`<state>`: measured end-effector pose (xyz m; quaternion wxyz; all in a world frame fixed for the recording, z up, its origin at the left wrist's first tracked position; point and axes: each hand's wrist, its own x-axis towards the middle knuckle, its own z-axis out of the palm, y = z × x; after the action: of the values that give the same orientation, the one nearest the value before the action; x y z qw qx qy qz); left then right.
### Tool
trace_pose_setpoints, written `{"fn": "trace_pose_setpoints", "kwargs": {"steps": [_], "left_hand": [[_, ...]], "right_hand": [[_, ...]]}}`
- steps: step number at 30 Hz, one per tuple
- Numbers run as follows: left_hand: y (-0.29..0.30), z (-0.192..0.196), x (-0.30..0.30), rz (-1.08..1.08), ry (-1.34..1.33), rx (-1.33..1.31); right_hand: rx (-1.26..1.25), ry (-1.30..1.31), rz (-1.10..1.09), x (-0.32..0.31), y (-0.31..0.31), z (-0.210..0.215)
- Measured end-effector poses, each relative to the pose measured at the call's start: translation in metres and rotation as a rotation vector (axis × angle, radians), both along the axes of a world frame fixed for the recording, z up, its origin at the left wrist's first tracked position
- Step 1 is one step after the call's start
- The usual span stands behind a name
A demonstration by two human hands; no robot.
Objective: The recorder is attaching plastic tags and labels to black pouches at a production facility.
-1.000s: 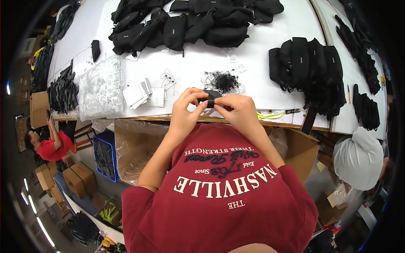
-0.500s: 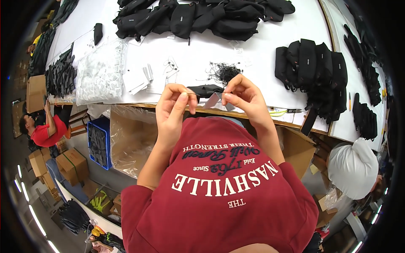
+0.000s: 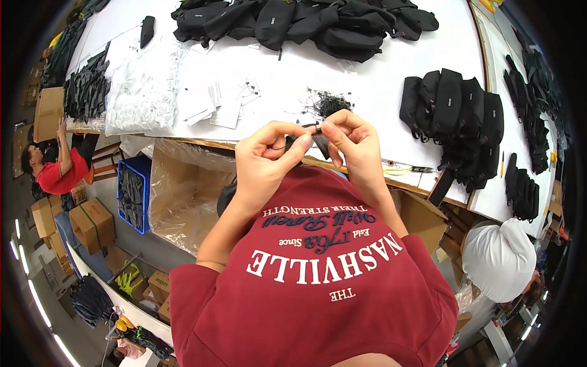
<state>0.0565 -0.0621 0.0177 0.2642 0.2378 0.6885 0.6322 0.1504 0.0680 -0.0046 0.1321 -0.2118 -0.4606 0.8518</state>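
Note:
My left hand (image 3: 267,160) and my right hand (image 3: 357,147) meet fingertip to fingertip at the table's near edge. Both pinch the small black end of a thin string (image 3: 314,129); its exact shape is hard to make out. Part of a black fabric item (image 3: 320,144) shows below and between the fingers, mostly covered by the hands. Just beyond my right hand lies a tangled heap of thin black strings (image 3: 330,104). White paper tags (image 3: 227,114) lie on the table farther left, some with black strings beside them.
Black pouches (image 3: 275,24) pile up at the far side, with more black pouches (image 3: 449,101) at right. A clear bag of white labels (image 3: 143,98) sits left. Yellow-handled snips (image 3: 419,169) lie near the edge. A lined carton (image 3: 183,189), blue crate (image 3: 145,202) and a person in red (image 3: 58,168) are leftward.
My hands have come together; the thin string that was stretched between them is now mostly hidden in the fingers. The white tag hanging beneath no longer shows. The view has shifted slightly.

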Motion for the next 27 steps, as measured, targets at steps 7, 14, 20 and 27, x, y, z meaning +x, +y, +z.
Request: {"fn": "trace_pose_setpoints", "kwargs": {"steps": [7, 14, 20, 27], "left_hand": [[0.001, 0.000, 0.000, -0.005, 0.052, -0.035], [0.000, 0.003, -0.002, -0.025, 0.081, -0.110], [-0.002, 0.005, -0.001, -0.049, 0.105, -0.097], [0.005, -0.020, -0.052, -0.499, -0.179, -0.060]], "right_hand": [[-0.014, 0.013, 0.007, 0.002, 0.002, -0.001], [0.237, -0.051, -0.109, -0.001, -0.008, -0.002], [0.543, -0.044, -0.091, 0.003, -0.006, -0.007], [0.048, 0.090, 0.070, -0.005, 0.003, 0.022]]}}
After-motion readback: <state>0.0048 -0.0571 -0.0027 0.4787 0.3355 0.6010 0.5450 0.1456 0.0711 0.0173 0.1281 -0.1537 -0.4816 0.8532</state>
